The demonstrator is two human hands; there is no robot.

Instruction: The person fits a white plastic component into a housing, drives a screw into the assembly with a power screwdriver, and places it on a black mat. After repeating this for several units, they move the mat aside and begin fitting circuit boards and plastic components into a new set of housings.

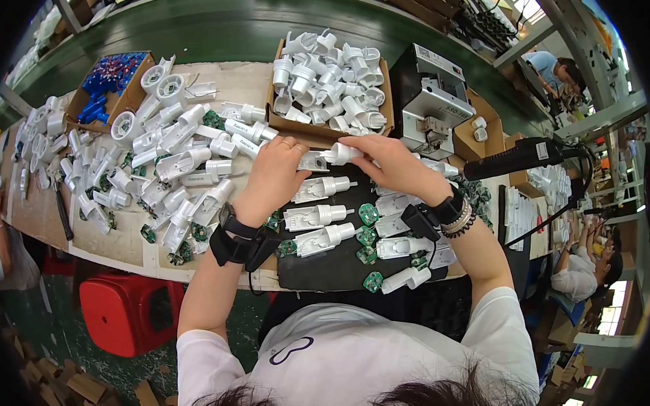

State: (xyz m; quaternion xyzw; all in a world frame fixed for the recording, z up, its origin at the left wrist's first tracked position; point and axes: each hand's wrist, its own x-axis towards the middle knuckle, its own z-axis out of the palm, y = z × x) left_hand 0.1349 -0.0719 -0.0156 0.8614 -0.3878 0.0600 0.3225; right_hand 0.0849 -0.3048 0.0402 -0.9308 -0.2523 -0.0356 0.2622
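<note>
Both hands at the far edge of the black mat (310, 270), meeting over one white housing (342, 153); right hand (392, 164) has its grip clamped on the round end, thumb and fingers pinched together; left hand (276, 172) has its grip closed about the other end, fingertips partly hidden; housing lies roughly sideways between them, just in front of the cardboard box (313, 132) heaped with white cylindrical parts (327, 79); on the mat nearer the body, two columns of open white shells (318, 216), with green circuit boards (367, 214) between; left of the mat, a loose pile of white casings (185, 165) on the surface (120, 244); grey machine (432, 89) right of the box; black cylindrical tool (512, 158) beyond the right wrist; red stool (112, 314) below the surface, left side.
</note>
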